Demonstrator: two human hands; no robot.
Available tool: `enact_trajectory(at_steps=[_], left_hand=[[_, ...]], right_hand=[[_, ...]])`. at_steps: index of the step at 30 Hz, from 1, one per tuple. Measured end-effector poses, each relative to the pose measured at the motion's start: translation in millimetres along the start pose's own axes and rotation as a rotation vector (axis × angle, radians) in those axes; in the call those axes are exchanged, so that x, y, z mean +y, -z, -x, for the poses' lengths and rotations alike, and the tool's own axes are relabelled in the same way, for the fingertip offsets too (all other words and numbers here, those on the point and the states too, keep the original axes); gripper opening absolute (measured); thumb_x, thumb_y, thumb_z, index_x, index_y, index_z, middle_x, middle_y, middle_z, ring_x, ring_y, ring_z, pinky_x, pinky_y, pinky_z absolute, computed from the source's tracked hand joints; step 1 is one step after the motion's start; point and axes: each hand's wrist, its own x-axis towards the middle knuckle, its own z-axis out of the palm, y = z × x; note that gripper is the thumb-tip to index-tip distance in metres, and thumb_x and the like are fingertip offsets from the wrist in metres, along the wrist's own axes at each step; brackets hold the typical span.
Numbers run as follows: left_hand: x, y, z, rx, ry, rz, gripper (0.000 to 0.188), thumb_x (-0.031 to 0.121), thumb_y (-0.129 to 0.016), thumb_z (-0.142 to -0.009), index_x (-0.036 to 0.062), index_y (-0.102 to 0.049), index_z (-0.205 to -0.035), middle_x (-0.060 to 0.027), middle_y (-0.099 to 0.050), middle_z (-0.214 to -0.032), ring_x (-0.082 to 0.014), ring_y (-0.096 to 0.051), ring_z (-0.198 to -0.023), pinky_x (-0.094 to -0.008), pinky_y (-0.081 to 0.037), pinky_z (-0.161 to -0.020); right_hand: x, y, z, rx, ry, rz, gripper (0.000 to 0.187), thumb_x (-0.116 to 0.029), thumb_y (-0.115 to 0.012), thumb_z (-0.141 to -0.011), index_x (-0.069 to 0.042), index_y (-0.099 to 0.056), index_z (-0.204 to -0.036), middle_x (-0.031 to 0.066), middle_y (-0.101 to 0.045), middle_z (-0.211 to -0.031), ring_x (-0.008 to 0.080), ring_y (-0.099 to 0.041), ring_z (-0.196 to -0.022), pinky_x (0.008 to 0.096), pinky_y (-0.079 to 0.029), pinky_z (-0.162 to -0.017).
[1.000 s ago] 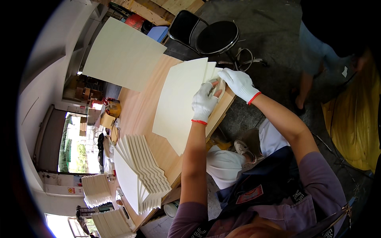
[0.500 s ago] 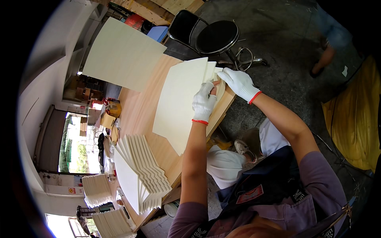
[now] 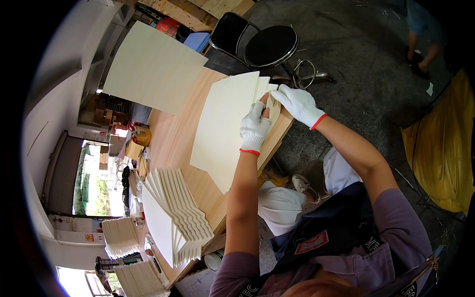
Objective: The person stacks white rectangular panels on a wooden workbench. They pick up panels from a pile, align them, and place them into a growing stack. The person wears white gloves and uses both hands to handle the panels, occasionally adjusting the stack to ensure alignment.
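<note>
At lower left, a stack of pale boards (image 3: 120, 237) stands squarely piled, presumably to save room. At upper left, a large board (image 3: 151, 67) overlaps the far end of the wooden table (image 3: 173, 133). Lower left of centre, fanned boards (image 3: 180, 213) lie stepped, an arrangement that probably leaves each edge easy to reach. At centre, overlapping boards (image 3: 222, 123) lie on the table, their offset corners pointing toward the hands. The gloved left hand (image 3: 255, 129) rests over their near edge, thumb and forefinger bare-tipped and parted, apparently steadying them. The gloved right hand (image 3: 299, 105) bends its fingers over the end corner; whether it grips a board cannot be told. At far right hangs a yellow cover (image 3: 438, 148), well apart.
</note>
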Motion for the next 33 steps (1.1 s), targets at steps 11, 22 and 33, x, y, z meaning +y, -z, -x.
enact_trajectory(at_steps=[11,22,33], left_hand=[[8.7,6.6,0.7,-0.109,0.056,-0.037,0.033,0.017,-0.078,-0.092,0.016,-0.075,-0.126,-0.0074,-0.064,-0.089,-0.0215,-0.06,-0.075,-0.033,-0.052,-0.073],[3.9,4.2,0.7,-0.059,0.045,-0.006,0.024,0.016,-0.067,-0.098,0.0225,-0.075,-0.121,-0.0102,-0.067,-0.097,-0.0331,-0.07,-0.082,-0.0406,-0.056,-0.074],[9.5,4.6,1.2,-0.054,-0.007,-0.072,0.031,0.021,-0.082,-0.09,0.0174,-0.074,-0.12,-0.0119,-0.07,-0.095,-0.0298,-0.069,-0.081,-0.0373,-0.056,-0.077]], right_hand=[[4.9,-3.6,-0.6,0.02,0.035,-0.014,0.039,-0.048,-0.044,-0.11,-0.015,-0.063,-0.122,0.0179,-0.072,-0.087,0.04,-0.07,-0.083,0.0516,-0.051,-0.07],[9.5,-5.8,-0.7,-0.006,0.008,-0.003,0.041,-0.05,-0.045,-0.109,-0.013,-0.061,-0.112,0.0192,-0.07,-0.084,0.0411,-0.069,-0.082,0.0533,-0.051,-0.069],[15.3,-10.9,-1.3,0.032,0.034,-0.024,0.039,-0.049,-0.046,-0.109,-0.012,-0.06,-0.109,0.0189,-0.07,-0.084,0.0414,-0.069,-0.082,0.0536,-0.05,-0.07]])
